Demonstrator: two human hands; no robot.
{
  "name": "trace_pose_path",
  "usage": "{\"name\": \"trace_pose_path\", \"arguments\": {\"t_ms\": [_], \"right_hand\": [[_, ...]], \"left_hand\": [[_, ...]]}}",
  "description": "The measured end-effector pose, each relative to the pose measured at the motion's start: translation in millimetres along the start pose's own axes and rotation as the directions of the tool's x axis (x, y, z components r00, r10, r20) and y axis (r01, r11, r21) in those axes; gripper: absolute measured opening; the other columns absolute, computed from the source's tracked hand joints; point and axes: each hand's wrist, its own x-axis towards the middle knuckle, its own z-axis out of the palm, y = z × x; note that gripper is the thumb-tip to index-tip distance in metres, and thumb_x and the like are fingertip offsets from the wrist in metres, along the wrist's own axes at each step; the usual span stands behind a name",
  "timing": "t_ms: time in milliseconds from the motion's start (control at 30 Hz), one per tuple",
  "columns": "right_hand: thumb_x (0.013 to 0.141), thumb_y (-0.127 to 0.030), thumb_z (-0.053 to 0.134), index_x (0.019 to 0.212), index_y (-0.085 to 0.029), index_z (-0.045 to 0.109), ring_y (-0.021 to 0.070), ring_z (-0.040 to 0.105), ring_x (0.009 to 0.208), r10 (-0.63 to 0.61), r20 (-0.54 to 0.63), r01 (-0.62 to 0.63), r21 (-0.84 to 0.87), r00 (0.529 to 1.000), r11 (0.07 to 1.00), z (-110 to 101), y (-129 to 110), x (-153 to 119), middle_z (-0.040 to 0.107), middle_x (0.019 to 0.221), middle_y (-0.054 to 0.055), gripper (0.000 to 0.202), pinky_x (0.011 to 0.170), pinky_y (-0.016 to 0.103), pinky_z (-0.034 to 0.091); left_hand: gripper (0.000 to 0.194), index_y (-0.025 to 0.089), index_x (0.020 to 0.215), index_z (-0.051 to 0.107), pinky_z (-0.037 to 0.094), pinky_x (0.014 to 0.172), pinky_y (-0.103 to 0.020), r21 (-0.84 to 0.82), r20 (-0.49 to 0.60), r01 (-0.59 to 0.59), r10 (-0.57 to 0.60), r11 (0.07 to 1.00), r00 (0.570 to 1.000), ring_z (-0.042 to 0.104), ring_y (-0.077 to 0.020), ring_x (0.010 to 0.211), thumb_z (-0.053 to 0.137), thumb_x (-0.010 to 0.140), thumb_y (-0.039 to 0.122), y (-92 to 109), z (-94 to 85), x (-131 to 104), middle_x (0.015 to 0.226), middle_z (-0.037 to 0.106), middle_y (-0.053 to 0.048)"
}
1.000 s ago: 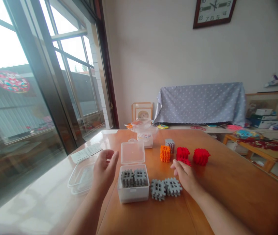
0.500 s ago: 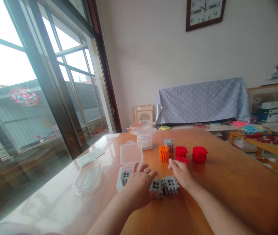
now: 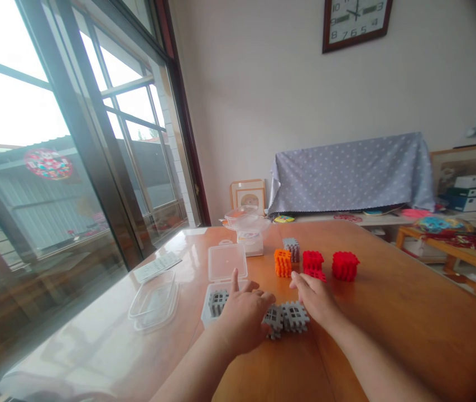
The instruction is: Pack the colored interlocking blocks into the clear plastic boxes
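A: Straight to the head view, the only one to call! Left hand (image 3: 246,312) palm down across the right part of the plastic box (image 3: 206,319), fingers spread, thumb apart from the fingertips, right up at the left grey block (image 3: 274,318). Touching or just above? Can't tell.

B: And across from it, right hand (image 3: 311,293) over the table (image 3: 367,335), fingers curled in together, near the red blocks (image 3: 344,266). Pinching anything in there? Can't tell from here.

A: Thoughts on handling?

B: Light and stiff, judging by the plastic look; hardly fragile, perhaps slippery on the flat faces. Best taken by the toothed edges, thumb one side, fingers opposite, squeezing the layers together against sliding.

A: Now the count! Grey: left one plus right grey block (image 3: 295,316), side by side on the table, just right of the box; one inside grey block (image 3: 218,303), others perhaps hidden by the left hand; one far grey block (image 3: 291,248) behind the orange block (image 3: 282,262). Four in view!

B: Orange, one. Red, two, plus a low red piece (image 3: 318,275) before the left one. Folded-back lid (image 3: 227,262), one.
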Motion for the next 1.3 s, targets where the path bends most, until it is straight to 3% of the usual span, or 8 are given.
{"name": "trace_pose_path", "arguments": {"t_ms": [100,200,300,433,600,767,1300], "right_hand": [[0.095,-0.061,0.043,0.077,-0.022,0.063,0.0177,0.056,0.055,0.004,-0.002,-0.004,-0.005,1.000,1.000,-0.5,-1.8,-0.7,0.054,0.054,-0.003,0.048,0.058,0.028,0.041],[0.096,-0.064,0.041,0.079,-0.022,0.063,0.0178,0.056,0.054,0.009,0.007,-0.009,-0.004,1.000,1.000,-0.3,-3.8,-2.6,0.053,0.053,-0.004,0.051,0.058,0.029,0.042],[0.096,-0.066,0.039,0.079,-0.021,0.064,0.0177,0.056,0.054,0.001,0.020,-0.001,-0.004,1.000,1.000,0.0,-5.0,-4.3,0.053,0.053,-0.003,0.054,0.060,0.029,0.043],[0.095,-0.068,0.039,0.080,-0.021,0.066,0.0178,0.056,0.056,0.002,0.031,-0.002,-0.011,1.000,1.000,0.8,-3.4,-3.6,0.054,0.054,-0.003,0.056,0.060,0.029,0.042],[0.094,-0.067,0.040,0.079,-0.021,0.068,0.0178,0.056,0.057,-0.007,0.038,0.008,-0.024,0.999,1.000,1.3,0.9,-1.0,0.055,0.056,-0.002,0.056,0.059,0.029,0.042],[0.093,-0.070,0.040,0.080,-0.022,0.067,0.0185,0.056,0.058,-0.002,0.035,0.003,-0.019,0.999,1.000,0.8,3.1,0.1,0.055,0.055,-0.002,0.057,0.061,0.029,0.044],[0.093,-0.071,0.038,0.080,-0.022,0.066,0.0205,0.059,0.061,-0.033,0.033,0.034,-0.030,0.999,0.999,-7.0,-5.1,0.4,0.057,0.057,-0.001,0.058,0.064,0.031,0.045]], "left_hand": [[0.041,0.032,0.114,0.063,-0.003,0.121,-0.064,-0.053,-0.033,0.028,-0.030,0.998,0.999,0.056,-0.0287,0.123,0.075,0.075,0.025,-4.4,-14.7,-4.0,0.107,0.073,0.000],[0.033,0.031,0.110,0.062,0.002,0.122,-0.061,-0.082,-0.123,0.114,-0.123,0.990,0.985,0.057,-0.0257,0.121,0.071,0.079,0.025,-23.6,-30.9,-8.7,0.108,0.072,0.001],[0.024,0.028,0.105,0.063,0.015,0.119,-0.058,-0.051,-0.208,0.225,-0.230,0.973,0.951,0.057,-0.0276,0.117,0.069,0.082,0.029,-50.9,-40.9,-13.6,0.103,0.071,-0.001],[0.022,0.025,0.100,0.066,0.039,0.101,-0.044,-0.004,-0.176,0.275,-0.272,0.961,0.946,0.059,-0.0285,0.108,0.071,0.079,0.030,-73.7,-40.3,-19.9,0.094,0.071,-0.003],[0.017,0.026,0.095,0.068,0.040,0.090,-0.040,0.047,-0.126,0.249,-0.241,0.967,0.962,0.057,-0.0293,0.109,0.071,0.078,0.028,-68.3,-32.1,-22.9,0.099,0.072,-0.004],[0.014,0.026,0.092,0.070,0.038,0.089,-0.041,0.076,-0.120,0.196,-0.186,0.978,0.975,0.056,-0.0283,0.106,0.071,0.078,0.027,-57.9,-30.0,-21.4,0.099,0.072,-0.003],[0.017,0.028,0.085,0.076,0.039,0.086,-0.040,0.033,-0.050,0.204,-0.202,0.978,0.978,0.059,-0.0269,0.096,0.059,0.084,0.024,-55.2,-27.5,-21.4,0.092,0.073,-0.004]]}}
